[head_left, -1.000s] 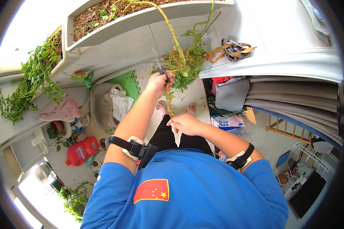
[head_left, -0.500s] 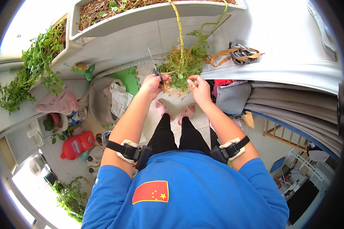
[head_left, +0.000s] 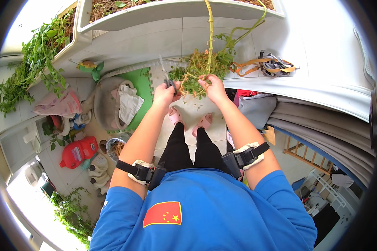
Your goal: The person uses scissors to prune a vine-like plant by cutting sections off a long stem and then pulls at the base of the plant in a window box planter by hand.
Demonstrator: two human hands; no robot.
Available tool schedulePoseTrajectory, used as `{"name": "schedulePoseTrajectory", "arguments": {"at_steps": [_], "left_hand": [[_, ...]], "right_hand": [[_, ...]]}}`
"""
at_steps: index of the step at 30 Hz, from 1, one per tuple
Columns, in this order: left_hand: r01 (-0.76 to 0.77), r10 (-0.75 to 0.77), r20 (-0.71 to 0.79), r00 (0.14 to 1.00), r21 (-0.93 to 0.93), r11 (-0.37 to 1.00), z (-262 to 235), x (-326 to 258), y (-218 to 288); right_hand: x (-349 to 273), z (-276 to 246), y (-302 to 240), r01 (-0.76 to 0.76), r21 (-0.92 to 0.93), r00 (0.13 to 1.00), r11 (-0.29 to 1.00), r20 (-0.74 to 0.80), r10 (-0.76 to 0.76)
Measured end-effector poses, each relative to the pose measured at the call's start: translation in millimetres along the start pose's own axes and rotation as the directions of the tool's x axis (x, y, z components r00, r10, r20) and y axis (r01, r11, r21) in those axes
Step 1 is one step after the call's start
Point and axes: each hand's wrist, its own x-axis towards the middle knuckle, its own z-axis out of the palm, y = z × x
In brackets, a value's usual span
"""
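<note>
A leafy plant with green and browned leaves hangs in front of me on a thick pale-green stem that comes down from a long planter. My left hand is closed round the black handles of a pair of scissors, just left of the foliage. The blades point away from me and look apart from the leaves. At the plant's near right edge, my right hand pinches a bit of the foliage between thumb and fingers. Which stem it grips is too small to tell.
A second planter with trailing greenery stands on the left. Below it are a grey pet bed, a green foam mat, a red jug and a tub of dry clippings. An orange-strapped harness lies at right.
My right hand has moved left into the foliage and now pinches it. The scissors have dropped slightly nearer to me and left, still in my left hand. The whole view has shifted slightly.
</note>
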Motion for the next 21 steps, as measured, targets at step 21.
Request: {"name": "schedulePoseTrajectory", "arguments": {"at_steps": [21], "left_hand": [[-0.014, -0.192, 0.408, 0.892, 0.451, 0.892, 17.3, -7.1, -48.1]], "right_hand": [[-5.0, -4.7, -2.3, -0.126, 0.067, 0.992, 0.99, 0.025, 0.124]]}}
